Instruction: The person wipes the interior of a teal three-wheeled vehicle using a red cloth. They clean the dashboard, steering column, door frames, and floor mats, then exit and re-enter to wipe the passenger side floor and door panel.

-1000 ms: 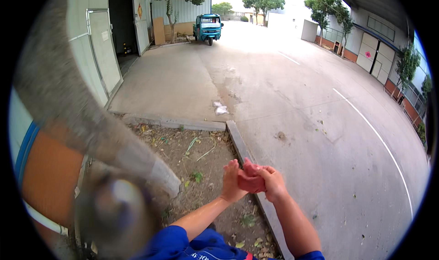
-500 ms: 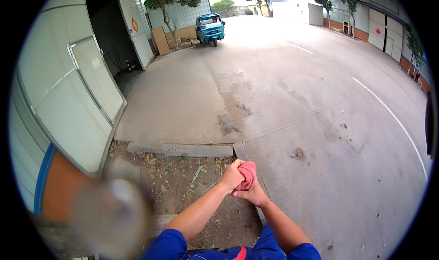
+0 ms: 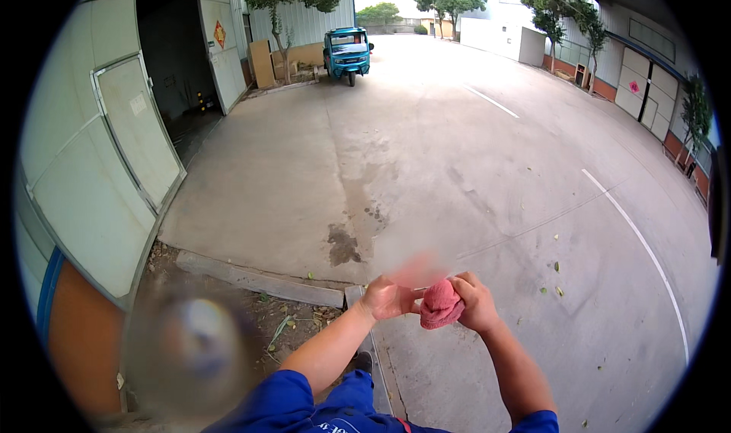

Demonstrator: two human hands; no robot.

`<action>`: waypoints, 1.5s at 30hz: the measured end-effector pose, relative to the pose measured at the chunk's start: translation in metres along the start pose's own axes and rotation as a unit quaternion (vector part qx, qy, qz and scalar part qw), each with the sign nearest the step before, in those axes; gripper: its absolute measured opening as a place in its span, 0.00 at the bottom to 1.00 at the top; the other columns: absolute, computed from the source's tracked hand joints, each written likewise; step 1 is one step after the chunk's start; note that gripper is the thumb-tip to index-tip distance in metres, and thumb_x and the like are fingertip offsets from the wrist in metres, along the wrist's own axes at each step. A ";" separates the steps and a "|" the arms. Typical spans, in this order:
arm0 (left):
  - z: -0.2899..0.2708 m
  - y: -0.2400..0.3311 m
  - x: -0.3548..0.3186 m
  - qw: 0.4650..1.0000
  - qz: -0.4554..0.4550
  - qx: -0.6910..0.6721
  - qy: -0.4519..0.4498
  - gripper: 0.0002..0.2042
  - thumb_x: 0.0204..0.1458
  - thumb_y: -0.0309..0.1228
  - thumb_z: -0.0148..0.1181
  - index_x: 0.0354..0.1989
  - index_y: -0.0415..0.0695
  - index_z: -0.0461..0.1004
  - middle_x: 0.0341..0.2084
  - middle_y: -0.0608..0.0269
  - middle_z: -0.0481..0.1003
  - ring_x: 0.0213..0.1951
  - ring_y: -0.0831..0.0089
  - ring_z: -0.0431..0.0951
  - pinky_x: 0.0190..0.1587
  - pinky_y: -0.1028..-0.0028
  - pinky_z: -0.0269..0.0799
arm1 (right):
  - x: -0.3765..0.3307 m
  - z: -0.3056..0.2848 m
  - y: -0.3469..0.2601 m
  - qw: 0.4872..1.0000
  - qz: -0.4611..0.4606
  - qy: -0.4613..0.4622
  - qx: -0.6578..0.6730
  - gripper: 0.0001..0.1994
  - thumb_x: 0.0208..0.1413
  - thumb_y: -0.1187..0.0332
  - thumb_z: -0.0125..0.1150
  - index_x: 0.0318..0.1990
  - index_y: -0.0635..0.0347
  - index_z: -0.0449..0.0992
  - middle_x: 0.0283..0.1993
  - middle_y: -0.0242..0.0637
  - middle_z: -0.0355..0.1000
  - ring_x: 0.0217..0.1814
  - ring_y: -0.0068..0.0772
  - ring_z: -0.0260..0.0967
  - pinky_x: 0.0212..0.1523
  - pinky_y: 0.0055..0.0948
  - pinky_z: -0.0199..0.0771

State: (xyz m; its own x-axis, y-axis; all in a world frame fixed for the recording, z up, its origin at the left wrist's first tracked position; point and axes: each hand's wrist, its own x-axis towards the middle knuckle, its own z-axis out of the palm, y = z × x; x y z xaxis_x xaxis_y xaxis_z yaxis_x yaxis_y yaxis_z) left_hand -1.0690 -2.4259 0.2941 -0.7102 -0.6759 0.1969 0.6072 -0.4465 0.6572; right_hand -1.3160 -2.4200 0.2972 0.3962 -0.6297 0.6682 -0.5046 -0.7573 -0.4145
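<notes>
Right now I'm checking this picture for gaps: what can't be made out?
- Left hand: some fingertips, head view, lost in pale blur.
- Pink cloth: underside, head view, hidden by its own folds.
- Doorway: inside, head view, mostly darkness.
- Smudge: head view, covers whatever lies behind.

Head-worn fisheye, facing forward and down, hands (image 3: 477, 305) near, yard (image 3: 426, 166) beyond

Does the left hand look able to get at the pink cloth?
Probably yes: the left hand is right beside the pink cloth, with nothing visible blocking the way, though the right hand grips its other side.
</notes>
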 end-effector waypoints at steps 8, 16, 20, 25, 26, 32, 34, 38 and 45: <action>-0.208 0.075 0.092 0.996 -0.084 -0.037 -0.023 0.36 0.52 0.54 0.74 0.64 0.47 0.70 0.53 0.56 0.77 0.47 0.66 0.79 0.45 0.67 0.76 | 0.220 0.097 0.129 0.935 -0.243 -0.221 -0.136 0.08 0.57 0.61 0.59 0.42 0.49 0.75 0.35 0.30 0.74 0.36 0.38 0.78 0.31 0.37 0.80; -0.309 0.297 0.181 0.667 -0.255 0.648 0.265 0.30 0.44 0.31 0.73 0.57 0.43 0.68 0.39 0.57 0.81 0.39 0.64 0.82 0.44 0.63 0.80 | 0.417 0.265 0.234 0.886 0.041 -0.436 -0.155 0.12 0.58 0.59 0.61 0.46 0.50 0.79 0.44 0.40 0.83 0.49 0.43 0.82 0.41 0.44 0.83; -0.374 0.325 0.210 0.392 -0.221 0.827 0.336 0.36 0.44 0.35 0.74 0.64 0.42 0.66 0.45 0.49 0.81 0.45 0.53 0.82 0.46 0.54 0.78 | 0.479 0.338 0.306 0.863 0.041 -0.498 -0.070 0.15 0.53 0.60 0.66 0.46 0.55 0.80 0.43 0.44 0.83 0.50 0.47 0.81 0.46 0.44 0.82; -0.487 0.347 0.266 0.172 -0.161 0.913 0.334 0.30 0.48 0.30 0.69 0.63 0.48 0.70 0.42 0.50 0.82 0.47 0.51 0.82 0.45 0.52 0.77 | 0.517 0.380 0.451 0.875 0.092 -0.451 0.151 0.21 0.50 0.68 0.68 0.54 0.58 0.77 0.48 0.49 0.81 0.54 0.52 0.78 0.55 0.39 0.78; -0.510 0.357 0.264 0.147 -0.210 0.893 0.369 0.27 0.49 0.28 0.68 0.61 0.49 0.71 0.43 0.50 0.82 0.47 0.50 0.82 0.46 0.53 0.77 | 0.518 0.384 0.500 0.873 0.098 -0.449 0.163 0.24 0.50 0.67 0.69 0.57 0.57 0.75 0.49 0.49 0.81 0.55 0.52 0.78 0.56 0.40 0.78; -0.562 0.233 0.006 0.468 -0.122 0.260 0.836 0.10 0.45 0.24 0.62 0.36 0.52 0.80 0.20 0.67 0.72 0.23 0.73 0.74 0.23 0.68 0.69 | 0.400 0.297 0.899 0.832 0.428 -0.325 0.140 0.29 0.58 0.59 0.65 0.66 0.61 0.71 0.53 0.48 0.82 0.52 0.40 0.81 0.53 0.39 0.80; -0.514 0.140 0.022 0.465 -0.196 0.084 0.859 0.08 0.46 0.26 0.63 0.35 0.52 0.80 0.20 0.67 0.73 0.23 0.73 0.75 0.23 0.68 0.69 | 0.268 0.227 0.998 0.658 0.418 -0.550 -0.299 0.26 0.56 0.62 0.67 0.62 0.59 0.77 0.55 0.52 0.80 0.56 0.49 0.80 0.54 0.45 0.80; -0.542 0.047 0.153 0.461 -0.391 -0.047 0.795 0.04 0.47 0.28 0.65 0.33 0.50 0.80 0.19 0.67 0.74 0.22 0.73 0.76 0.22 0.70 0.69 | 0.078 0.060 1.137 0.312 0.741 -0.594 -0.019 0.25 0.57 0.46 0.71 0.33 0.66 0.82 0.29 0.48 0.79 0.28 0.44 0.77 0.31 0.52 0.80; -0.833 0.204 0.384 0.536 -0.353 0.058 0.765 0.05 0.50 0.32 0.68 0.29 0.47 0.79 0.19 0.66 0.77 0.21 0.74 0.78 0.21 0.72 0.69 | 0.277 0.139 1.319 0.538 0.832 -0.132 0.044 0.15 0.53 0.63 0.73 0.42 0.63 0.78 0.29 0.40 0.76 0.25 0.37 0.74 0.24 0.39 0.79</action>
State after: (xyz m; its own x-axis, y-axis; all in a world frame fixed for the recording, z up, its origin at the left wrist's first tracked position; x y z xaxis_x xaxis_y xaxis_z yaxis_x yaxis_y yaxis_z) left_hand -0.9206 -3.2652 -0.1024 0.4282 -0.0920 -0.8990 0.2901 -0.9281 0.2332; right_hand -1.7654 -3.6178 -0.1499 -0.4462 -0.4426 -0.7778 -0.2960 0.8932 -0.3384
